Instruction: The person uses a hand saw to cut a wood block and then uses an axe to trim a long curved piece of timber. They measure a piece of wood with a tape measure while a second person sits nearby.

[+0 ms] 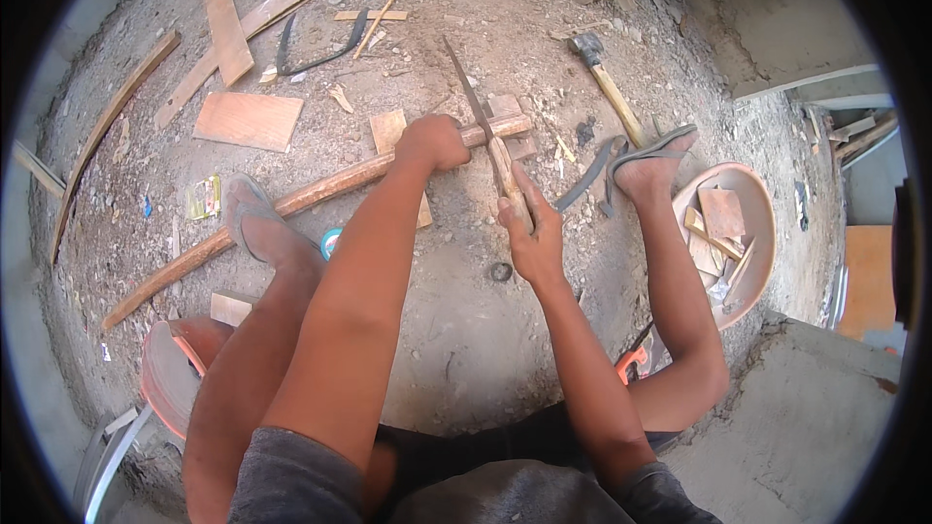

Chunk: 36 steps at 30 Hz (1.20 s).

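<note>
My left hand (433,143) is closed round a long, peeled wooden pole (340,178) close to its far right end. The pole slants across the ground toward the lower left, and my sandalled left foot (262,223) rests over it. In my right hand (534,233) is a machete (470,95) with a pale wooden handle and a dark, narrow, tapering blade pointing away from me. Its blade crosses the pole just right of my left hand; whether it cuts into the wood I cannot tell. Small flat wood pieces (387,131) lie beneath the pole.
A hammer (612,87) lies beyond my right foot (650,170). At right stands a basin (762,233) holding wood scraps. Boards (248,121), a black strap (325,60) and a curved timber strip (102,136) lie at left. An orange-handled tool (631,364) is under my right leg.
</note>
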Each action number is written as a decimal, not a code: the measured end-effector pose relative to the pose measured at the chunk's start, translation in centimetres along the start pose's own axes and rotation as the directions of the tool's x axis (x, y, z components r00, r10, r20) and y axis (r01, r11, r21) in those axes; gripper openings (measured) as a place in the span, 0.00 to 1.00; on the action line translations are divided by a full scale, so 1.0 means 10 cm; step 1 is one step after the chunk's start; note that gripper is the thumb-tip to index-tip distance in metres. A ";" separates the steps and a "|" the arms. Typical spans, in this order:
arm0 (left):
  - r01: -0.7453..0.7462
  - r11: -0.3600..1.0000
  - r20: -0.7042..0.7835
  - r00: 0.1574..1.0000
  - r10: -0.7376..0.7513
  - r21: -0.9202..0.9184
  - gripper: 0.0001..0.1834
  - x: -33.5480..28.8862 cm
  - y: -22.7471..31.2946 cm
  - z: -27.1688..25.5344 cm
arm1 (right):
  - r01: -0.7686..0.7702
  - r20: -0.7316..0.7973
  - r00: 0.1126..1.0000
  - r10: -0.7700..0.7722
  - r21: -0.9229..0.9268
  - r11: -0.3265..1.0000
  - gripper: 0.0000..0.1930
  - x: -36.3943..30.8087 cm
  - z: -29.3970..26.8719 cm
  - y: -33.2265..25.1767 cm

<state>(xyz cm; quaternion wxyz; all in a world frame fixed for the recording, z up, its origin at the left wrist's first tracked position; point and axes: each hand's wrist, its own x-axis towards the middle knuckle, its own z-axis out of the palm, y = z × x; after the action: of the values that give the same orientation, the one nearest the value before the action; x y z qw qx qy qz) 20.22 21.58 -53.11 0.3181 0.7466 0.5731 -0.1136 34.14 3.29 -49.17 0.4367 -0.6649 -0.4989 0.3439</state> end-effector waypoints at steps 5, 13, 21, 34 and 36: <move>-0.006 0.998 -0.028 1.000 0.004 -0.069 0.23 -0.04 0.06 -0.02 | -0.059 -0.007 0.998 0.059 -0.219 0.974 0.26 0.13 0.07 -0.32; -0.002 0.999 -0.016 1.000 0.002 -0.045 0.28 -0.10 -0.09 -0.03 | -0.097 0.086 0.986 0.145 -0.411 0.906 0.25 -1.31 -0.83 -1.08; -0.075 0.997 -0.055 0.996 0.074 -0.013 0.29 0.03 0.24 0.14 | 0.008 -0.044 0.999 -0.030 -0.435 0.900 0.24 0.17 -0.08 -0.32; 0.002 1.000 -0.068 0.998 -0.003 -0.008 0.22 -0.13 0.07 -0.04 | 0.000 0.047 0.999 0.018 -0.342 0.940 0.26 -1.37 -0.80 -0.65; -0.001 1.000 -0.090 0.996 0.000 -0.010 0.23 -0.13 0.03 0.03 | -0.018 0.079 0.995 0.054 -0.402 0.915 0.27 -0.73 -0.39 -0.51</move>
<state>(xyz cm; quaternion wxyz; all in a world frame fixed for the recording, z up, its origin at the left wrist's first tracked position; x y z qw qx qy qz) 20.13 20.34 -52.59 0.2958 0.7495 0.5873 -0.0766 33.88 -4.09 -42.84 0.2624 -0.7334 -0.5654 0.2713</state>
